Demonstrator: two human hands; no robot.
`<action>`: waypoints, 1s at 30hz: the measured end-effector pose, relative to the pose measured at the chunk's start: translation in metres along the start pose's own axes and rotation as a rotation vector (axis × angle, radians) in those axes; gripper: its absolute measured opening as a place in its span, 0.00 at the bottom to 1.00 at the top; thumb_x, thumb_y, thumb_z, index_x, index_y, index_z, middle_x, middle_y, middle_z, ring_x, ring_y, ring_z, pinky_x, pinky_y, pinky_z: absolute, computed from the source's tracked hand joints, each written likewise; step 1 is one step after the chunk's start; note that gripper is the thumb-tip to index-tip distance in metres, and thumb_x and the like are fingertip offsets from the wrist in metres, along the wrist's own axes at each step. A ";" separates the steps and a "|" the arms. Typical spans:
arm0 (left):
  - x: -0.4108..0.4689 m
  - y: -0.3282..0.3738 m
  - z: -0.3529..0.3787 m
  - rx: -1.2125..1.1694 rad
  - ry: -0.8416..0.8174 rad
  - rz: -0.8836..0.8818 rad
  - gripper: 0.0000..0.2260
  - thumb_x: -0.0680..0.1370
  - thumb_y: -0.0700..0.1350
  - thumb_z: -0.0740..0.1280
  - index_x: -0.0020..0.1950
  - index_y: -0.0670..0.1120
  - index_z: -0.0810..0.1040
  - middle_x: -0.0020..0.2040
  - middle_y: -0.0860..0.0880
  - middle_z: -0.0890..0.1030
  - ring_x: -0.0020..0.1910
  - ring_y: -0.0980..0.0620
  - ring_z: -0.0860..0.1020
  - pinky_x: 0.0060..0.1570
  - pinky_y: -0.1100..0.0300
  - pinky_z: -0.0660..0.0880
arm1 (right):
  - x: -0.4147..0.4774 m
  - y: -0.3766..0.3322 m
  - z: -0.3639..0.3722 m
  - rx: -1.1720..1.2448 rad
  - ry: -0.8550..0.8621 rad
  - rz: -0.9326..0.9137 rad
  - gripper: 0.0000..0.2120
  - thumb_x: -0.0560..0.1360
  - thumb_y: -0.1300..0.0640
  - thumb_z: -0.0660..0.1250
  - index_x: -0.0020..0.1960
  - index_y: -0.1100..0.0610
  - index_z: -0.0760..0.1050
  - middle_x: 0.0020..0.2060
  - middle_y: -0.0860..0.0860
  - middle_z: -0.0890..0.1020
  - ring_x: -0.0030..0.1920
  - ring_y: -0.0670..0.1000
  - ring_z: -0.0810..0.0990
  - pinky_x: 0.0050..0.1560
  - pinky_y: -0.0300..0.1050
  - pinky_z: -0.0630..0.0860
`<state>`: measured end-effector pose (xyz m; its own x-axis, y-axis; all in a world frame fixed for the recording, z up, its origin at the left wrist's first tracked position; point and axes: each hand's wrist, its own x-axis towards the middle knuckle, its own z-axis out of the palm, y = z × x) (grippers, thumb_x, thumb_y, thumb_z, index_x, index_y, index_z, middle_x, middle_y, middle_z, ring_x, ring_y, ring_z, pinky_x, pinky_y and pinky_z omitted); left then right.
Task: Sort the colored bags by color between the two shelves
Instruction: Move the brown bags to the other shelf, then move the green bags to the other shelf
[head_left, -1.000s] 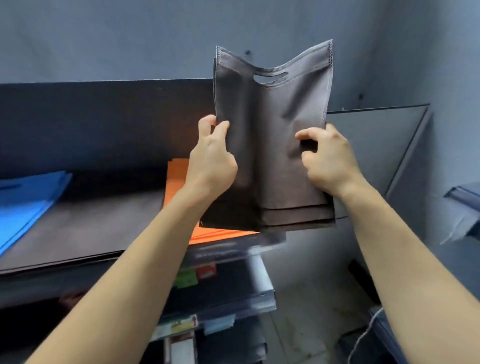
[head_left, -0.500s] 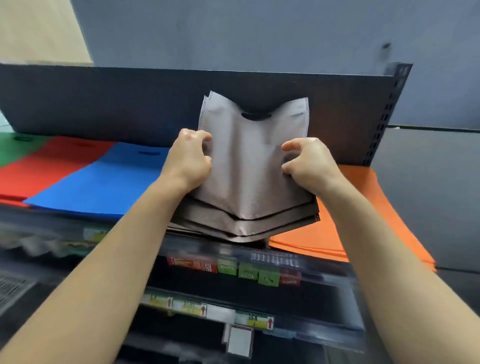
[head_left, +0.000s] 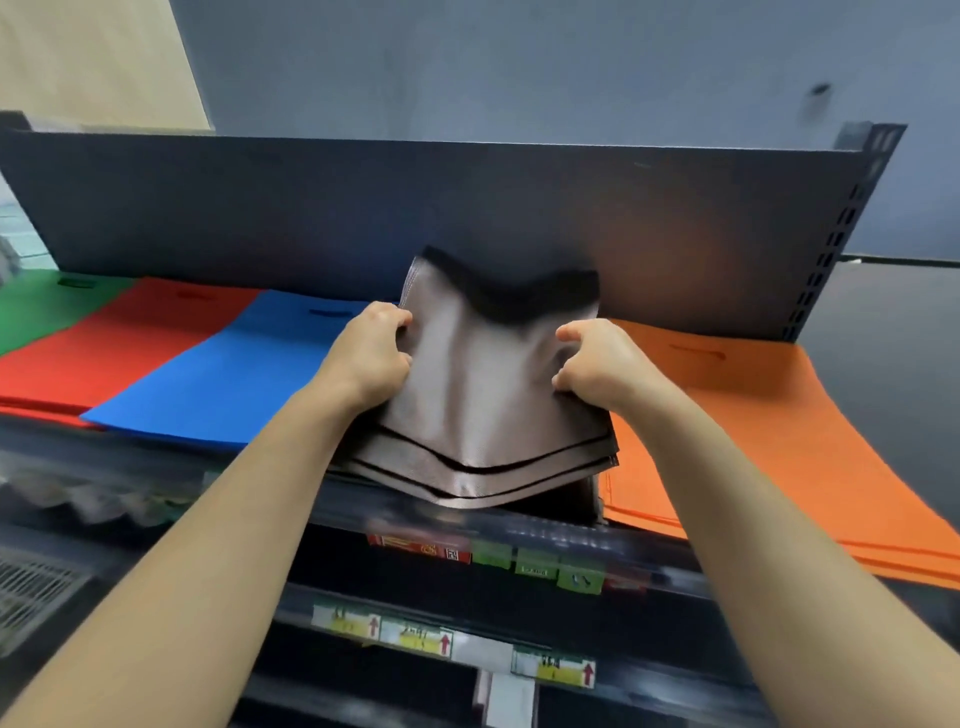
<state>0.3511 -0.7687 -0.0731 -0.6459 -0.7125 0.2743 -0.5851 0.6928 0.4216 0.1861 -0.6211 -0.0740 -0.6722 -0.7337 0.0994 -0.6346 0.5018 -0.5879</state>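
Observation:
A small stack of grey-brown bags (head_left: 480, 415) lies low over the top shelf (head_left: 467, 208), between a blue bag pile (head_left: 234, 379) and an orange bag pile (head_left: 769, 441). My left hand (head_left: 371, 358) grips the stack's left edge and my right hand (head_left: 602, 364) grips its right edge. The stack sags in the middle and its front edge hangs past the shelf lip. A red bag pile (head_left: 119, 343) and a green bag pile (head_left: 41, 312) lie further left on the same shelf.
The shelf's dark back panel rises right behind the bags. Its perforated upright (head_left: 852, 223) stands at the right end. Price labels (head_left: 535, 566) line the shelf fronts below. A wire basket (head_left: 31, 597) shows at lower left.
The view has swung left from the shelf's right end to its whole row of piles. Both hands have lowered the grey-brown stack from upright in the air down between blue and orange.

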 end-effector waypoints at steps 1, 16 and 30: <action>0.003 -0.005 0.001 0.003 -0.024 0.008 0.17 0.74 0.34 0.64 0.63 0.36 0.73 0.65 0.43 0.72 0.63 0.44 0.71 0.60 0.57 0.67 | 0.001 -0.002 0.005 -0.018 0.000 0.029 0.28 0.72 0.66 0.66 0.72 0.58 0.66 0.68 0.55 0.70 0.66 0.55 0.71 0.58 0.41 0.69; 0.023 -0.008 0.019 0.042 -0.182 0.298 0.20 0.77 0.40 0.64 0.68 0.44 0.70 0.68 0.45 0.68 0.65 0.43 0.69 0.64 0.51 0.66 | -0.038 -0.028 0.012 -0.178 0.220 0.144 0.20 0.75 0.57 0.64 0.67 0.56 0.71 0.65 0.54 0.75 0.65 0.55 0.72 0.64 0.47 0.69; -0.102 0.241 0.067 -0.419 -0.267 1.115 0.15 0.77 0.40 0.63 0.64 0.48 0.76 0.60 0.48 0.77 0.60 0.47 0.74 0.59 0.58 0.67 | -0.241 0.074 -0.110 -0.272 0.695 0.622 0.17 0.76 0.54 0.65 0.64 0.53 0.75 0.55 0.52 0.80 0.58 0.54 0.77 0.60 0.46 0.72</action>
<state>0.2434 -0.5217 -0.0575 -0.8020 0.3293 0.4984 0.5261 0.7845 0.3284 0.2592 -0.3565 -0.0531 -0.9373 0.0889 0.3371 -0.0975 0.8615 -0.4982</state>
